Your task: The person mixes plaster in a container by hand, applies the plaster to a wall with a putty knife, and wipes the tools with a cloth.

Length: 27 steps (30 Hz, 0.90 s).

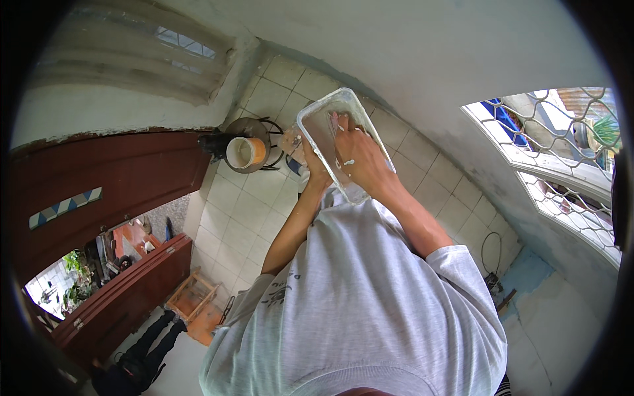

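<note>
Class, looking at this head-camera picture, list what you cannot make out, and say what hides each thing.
- Left hand: head view, mostly hidden behind the tray.
- Right hand fingertips: blurred against the tray's white smears; any tool unclear.
- Bucket contents: too small.
- Person's legs: hidden by the grey shirt.

Tray (316,113): whitish translucent, smeared grey-white inside. Right hand (360,157): white flecks on the back. Shirt (370,297): pale heather grey, dark print at left sleeve. Bucket (246,153): cream inside, orange band. Floor tiles (238,211): off-white grid, grey joints. Door (99,178): dark red-brown, with a strip of blue-and-white triangles. Window grille (561,152): white diamond mesh. Wall (528,277): pale blue patch low down.
</note>
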Each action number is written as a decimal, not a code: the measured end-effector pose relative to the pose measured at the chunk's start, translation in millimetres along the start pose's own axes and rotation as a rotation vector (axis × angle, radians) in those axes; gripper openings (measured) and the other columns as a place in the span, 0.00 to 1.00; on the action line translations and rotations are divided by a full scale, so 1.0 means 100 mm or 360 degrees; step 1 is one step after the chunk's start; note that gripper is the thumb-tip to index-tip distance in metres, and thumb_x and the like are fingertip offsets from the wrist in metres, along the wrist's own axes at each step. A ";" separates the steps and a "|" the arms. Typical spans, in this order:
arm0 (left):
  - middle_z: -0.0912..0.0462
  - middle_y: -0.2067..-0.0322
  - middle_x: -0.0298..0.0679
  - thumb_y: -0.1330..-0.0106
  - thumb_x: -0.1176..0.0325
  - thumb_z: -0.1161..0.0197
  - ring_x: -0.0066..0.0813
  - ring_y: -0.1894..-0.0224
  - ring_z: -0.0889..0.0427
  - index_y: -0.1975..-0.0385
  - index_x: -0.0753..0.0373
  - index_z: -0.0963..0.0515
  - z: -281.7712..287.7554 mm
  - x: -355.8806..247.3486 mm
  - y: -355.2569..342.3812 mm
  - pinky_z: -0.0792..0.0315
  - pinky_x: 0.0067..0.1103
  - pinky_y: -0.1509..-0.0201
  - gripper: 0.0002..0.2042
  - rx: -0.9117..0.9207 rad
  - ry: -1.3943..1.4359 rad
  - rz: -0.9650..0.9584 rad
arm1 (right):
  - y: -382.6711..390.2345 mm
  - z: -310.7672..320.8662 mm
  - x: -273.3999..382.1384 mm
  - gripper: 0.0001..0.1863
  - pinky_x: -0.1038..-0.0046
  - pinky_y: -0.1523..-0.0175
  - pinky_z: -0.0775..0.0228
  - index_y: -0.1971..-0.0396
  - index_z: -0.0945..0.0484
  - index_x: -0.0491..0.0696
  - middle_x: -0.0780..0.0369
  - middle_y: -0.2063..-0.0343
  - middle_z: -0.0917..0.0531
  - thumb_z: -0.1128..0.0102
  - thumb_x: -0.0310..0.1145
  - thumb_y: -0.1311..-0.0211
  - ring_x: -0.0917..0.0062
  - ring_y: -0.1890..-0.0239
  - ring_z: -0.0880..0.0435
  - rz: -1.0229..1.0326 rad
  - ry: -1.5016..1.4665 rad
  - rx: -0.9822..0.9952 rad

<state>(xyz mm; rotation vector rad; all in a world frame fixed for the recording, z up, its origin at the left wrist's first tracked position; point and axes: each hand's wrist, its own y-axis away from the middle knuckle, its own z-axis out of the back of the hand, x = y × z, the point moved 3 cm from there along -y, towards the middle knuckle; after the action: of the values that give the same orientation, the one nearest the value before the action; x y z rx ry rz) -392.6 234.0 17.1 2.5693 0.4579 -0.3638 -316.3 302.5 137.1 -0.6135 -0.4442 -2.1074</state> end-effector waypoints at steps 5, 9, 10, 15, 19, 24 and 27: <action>0.26 0.40 0.39 0.27 0.32 0.63 0.36 0.37 0.28 0.34 0.59 0.34 0.38 0.10 -0.15 0.35 0.33 0.30 0.37 0.0153 0.0054 0.0033 | 0.15 0.04 -0.05 0.18 0.58 0.67 0.20 0.59 0.27 0.27 0.45 0.77 0.17 0.42 0.21 0.50 0.51 0.71 0.14 0.0023 0.0105 0.0050; 0.23 0.46 0.39 0.28 0.32 0.62 0.36 0.40 0.26 0.38 0.58 0.31 0.70 0.17 -0.21 0.32 0.32 0.33 0.36 0.0102 0.0029 0.0077 | 0.14 -0.13 -0.04 0.19 0.56 0.62 0.23 0.56 0.32 0.27 0.41 0.72 0.18 0.44 0.20 0.47 0.51 0.65 0.15 0.0199 -0.0054 0.0392; 0.23 0.47 0.39 0.28 0.32 0.62 0.36 0.41 0.25 0.39 0.58 0.31 0.69 0.19 -0.19 0.32 0.32 0.34 0.36 -0.0020 -0.0006 0.0093 | 0.12 -0.16 -0.08 0.19 0.56 0.62 0.23 0.56 0.32 0.27 0.41 0.72 0.18 0.44 0.20 0.47 0.51 0.65 0.15 0.0193 -0.0052 0.0388; 0.23 0.48 0.39 0.29 0.31 0.61 0.36 0.46 0.23 0.41 0.57 0.29 0.00 0.03 -0.02 0.29 0.34 0.37 0.35 -0.0094 -0.0083 0.0008 | 0.01 0.11 -0.11 0.18 0.56 0.59 0.23 0.58 0.29 0.27 0.42 0.71 0.18 0.41 0.19 0.51 0.51 0.64 0.15 0.0124 -0.0196 0.0241; 0.23 0.46 0.39 0.29 0.30 0.63 0.37 0.42 0.25 0.38 0.57 0.30 0.32 -0.01 -0.11 0.30 0.34 0.35 0.37 -0.0020 -0.0243 -0.0033 | -0.01 -0.07 0.00 0.19 0.58 0.60 0.23 0.57 0.30 0.27 0.42 0.72 0.18 0.42 0.18 0.51 0.51 0.65 0.15 -0.0014 0.0078 0.0364; 0.22 0.50 0.38 0.29 0.30 0.64 0.36 0.46 0.23 0.42 0.56 0.28 0.48 -0.03 -0.21 0.28 0.33 0.38 0.36 0.0276 0.0140 0.0040 | -0.12 -0.10 0.09 0.26 0.65 0.62 0.19 0.50 0.33 0.22 0.43 0.70 0.16 0.42 0.19 0.50 0.54 0.67 0.13 0.0208 0.0023 0.0404; 0.21 0.54 0.36 0.29 0.31 0.63 0.34 0.50 0.21 0.45 0.56 0.27 0.20 -0.13 -0.11 0.26 0.32 0.42 0.34 -0.0195 -0.0117 -0.0066 | -0.18 -0.03 0.09 0.21 0.59 0.63 0.22 0.53 0.32 0.26 0.42 0.72 0.17 0.42 0.18 0.49 0.51 0.64 0.14 0.0171 0.0064 0.0240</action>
<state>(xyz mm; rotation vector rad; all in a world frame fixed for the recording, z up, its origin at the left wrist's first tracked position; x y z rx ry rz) -412.1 229.3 0.3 2.4221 0.4916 -0.4300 -336.5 304.8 138.4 -0.4957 -0.5304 -1.9604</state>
